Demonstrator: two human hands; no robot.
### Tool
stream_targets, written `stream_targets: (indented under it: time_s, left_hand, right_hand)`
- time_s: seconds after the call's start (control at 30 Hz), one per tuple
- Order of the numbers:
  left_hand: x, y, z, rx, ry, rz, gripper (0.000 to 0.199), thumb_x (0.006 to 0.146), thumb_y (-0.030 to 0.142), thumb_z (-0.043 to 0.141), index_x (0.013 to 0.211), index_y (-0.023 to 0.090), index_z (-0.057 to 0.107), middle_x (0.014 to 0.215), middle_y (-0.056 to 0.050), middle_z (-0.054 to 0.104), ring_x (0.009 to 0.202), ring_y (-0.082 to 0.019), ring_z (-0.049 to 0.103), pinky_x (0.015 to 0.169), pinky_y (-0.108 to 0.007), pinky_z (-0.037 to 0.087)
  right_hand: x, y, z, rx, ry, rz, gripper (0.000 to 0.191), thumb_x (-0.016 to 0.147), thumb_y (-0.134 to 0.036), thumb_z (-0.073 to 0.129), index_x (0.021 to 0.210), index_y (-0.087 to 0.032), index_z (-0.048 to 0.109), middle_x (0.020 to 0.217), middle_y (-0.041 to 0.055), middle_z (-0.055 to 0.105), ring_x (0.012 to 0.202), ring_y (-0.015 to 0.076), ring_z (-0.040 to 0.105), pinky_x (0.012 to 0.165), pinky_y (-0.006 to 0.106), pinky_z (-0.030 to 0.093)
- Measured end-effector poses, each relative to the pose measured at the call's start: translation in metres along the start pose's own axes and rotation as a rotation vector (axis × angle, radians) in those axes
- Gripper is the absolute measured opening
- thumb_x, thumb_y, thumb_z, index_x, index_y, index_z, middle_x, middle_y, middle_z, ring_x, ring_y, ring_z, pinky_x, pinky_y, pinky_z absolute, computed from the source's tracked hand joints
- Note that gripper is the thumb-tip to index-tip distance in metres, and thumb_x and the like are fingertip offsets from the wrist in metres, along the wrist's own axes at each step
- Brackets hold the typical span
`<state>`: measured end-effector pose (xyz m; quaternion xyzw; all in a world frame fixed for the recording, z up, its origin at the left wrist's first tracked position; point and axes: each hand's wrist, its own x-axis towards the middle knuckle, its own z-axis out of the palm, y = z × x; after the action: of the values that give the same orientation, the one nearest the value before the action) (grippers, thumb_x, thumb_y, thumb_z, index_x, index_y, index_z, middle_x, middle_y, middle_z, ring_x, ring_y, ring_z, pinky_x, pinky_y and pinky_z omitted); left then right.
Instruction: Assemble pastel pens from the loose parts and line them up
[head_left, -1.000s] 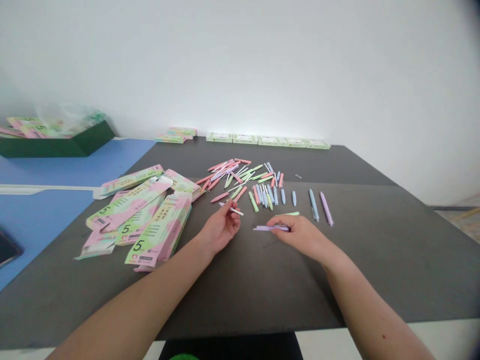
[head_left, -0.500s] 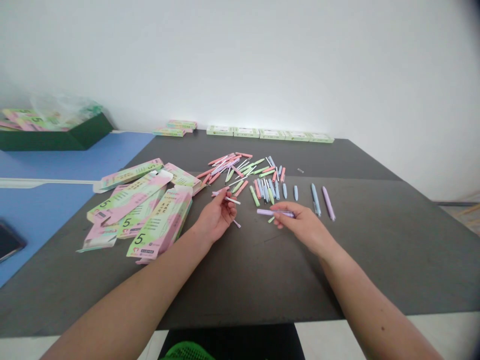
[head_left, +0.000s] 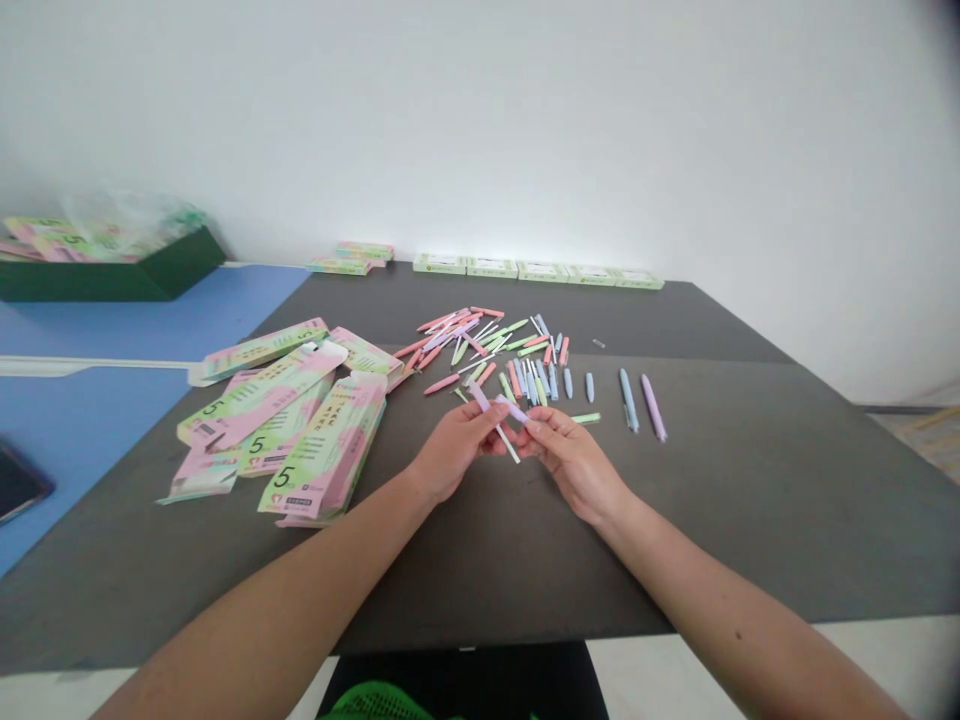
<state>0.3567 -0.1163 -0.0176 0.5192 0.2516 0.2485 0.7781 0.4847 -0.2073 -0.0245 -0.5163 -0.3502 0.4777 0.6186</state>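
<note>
My left hand is closed in a pinch on a purple pen piece with a white refill, which slants down to the right. Close beside it, my right hand grips a light purple pen barrel between thumb and fingers. Both hands nearly meet above the dark table, and the fingers partly hide the pieces, so I cannot tell whether they touch. Just beyond lie loose pen parts: blue caps, pink barrels and a green barrel. A blue pen and a purple pen lie to the right.
Flattened and opened pen boxes are heaped on the left. Along the wall runs a row of white-green boxes, with a small stack beside it. A green bin and a dark phone rest on the blue surface.
My hands have come together: the right moved left with the purple barrel, the left moved right and nearer with the white refill. The refill now tilts more steeply.
</note>
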Motion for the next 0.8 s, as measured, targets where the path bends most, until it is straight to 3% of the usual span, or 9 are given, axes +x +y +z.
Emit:
stream_targets:
  time_s: [0.13, 0.3, 0.4, 0.53, 0.67, 0.8]
  left_hand:
    - [0.005, 0.007, -0.01, -0.022, 0.136, 0.057, 0.031, 0.072, 0.042, 0.066, 0.079, 0.012, 0.062, 0.063, 0.0, 0.061, 0.047, -0.004, 0.047, 0.046, -0.016, 0.037]
    - [0.012, 0.015, -0.025, -0.157, 0.287, 0.177, 0.028, 0.069, 0.04, 0.07, 0.076, 0.013, 0.062, 0.062, 0.002, 0.061, 0.045, -0.002, 0.045, 0.045, -0.013, 0.037]
    - [0.015, 0.014, -0.029, -0.178, 0.322, 0.198, 0.027, 0.069, 0.039, 0.07, 0.076, 0.013, 0.063, 0.062, 0.002, 0.06, 0.046, -0.002, 0.045, 0.044, -0.012, 0.037]
    - [0.016, 0.011, -0.029, -0.181, 0.344, 0.184, 0.027, 0.07, 0.038, 0.069, 0.076, 0.012, 0.062, 0.062, 0.001, 0.061, 0.045, -0.002, 0.045, 0.043, -0.011, 0.036]
    - [0.013, 0.01, -0.027, -0.173, 0.357, 0.182, 0.028, 0.071, 0.037, 0.069, 0.078, 0.011, 0.062, 0.062, 0.001, 0.061, 0.046, -0.001, 0.045, 0.044, -0.011, 0.035]
    - [0.011, 0.01, -0.024, -0.169, 0.348, 0.172, 0.03, 0.071, 0.04, 0.068, 0.078, 0.012, 0.062, 0.063, 0.001, 0.061, 0.046, -0.002, 0.045, 0.044, -0.012, 0.035]
  right_hand:
    - [0.001, -0.001, 0.003, -0.098, -0.004, -0.055, 0.031, 0.083, -0.046, 0.053, 0.096, -0.017, 0.055, 0.085, 0.0053, 0.066, 0.071, 0.0137, 0.06, 0.074, 0.03, 0.047]
    - [0.015, -0.007, -0.002, -0.633, 0.075, -0.084, 0.022, 0.083, -0.037, 0.052, 0.088, -0.018, 0.061, 0.073, 0.0022, 0.066, 0.065, 0.0142, 0.059, 0.065, 0.027, 0.045]
    - [0.022, -0.006, 0.006, -1.06, -0.069, -0.127, 0.018, 0.083, -0.031, 0.051, 0.087, -0.021, 0.065, 0.074, 0.0016, 0.067, 0.07, 0.0165, 0.061, 0.064, 0.027, 0.043]
    - [0.024, 0.002, 0.03, -1.493, -0.222, -0.244, 0.026, 0.084, -0.04, 0.051, 0.091, -0.019, 0.065, 0.086, 0.0082, 0.068, 0.081, 0.0227, 0.063, 0.066, 0.03, 0.043]
    - [0.024, 0.009, 0.046, -1.709, -0.266, -0.302, 0.024, 0.09, -0.027, 0.043, 0.09, -0.015, 0.063, 0.088, 0.0122, 0.067, 0.083, 0.024, 0.064, 0.07, 0.032, 0.045]
    - [0.02, 0.009, 0.046, -1.805, -0.253, -0.24, 0.027, 0.091, -0.016, 0.035, 0.09, -0.013, 0.061, 0.088, 0.0152, 0.065, 0.078, 0.0234, 0.064, 0.066, 0.032, 0.046]
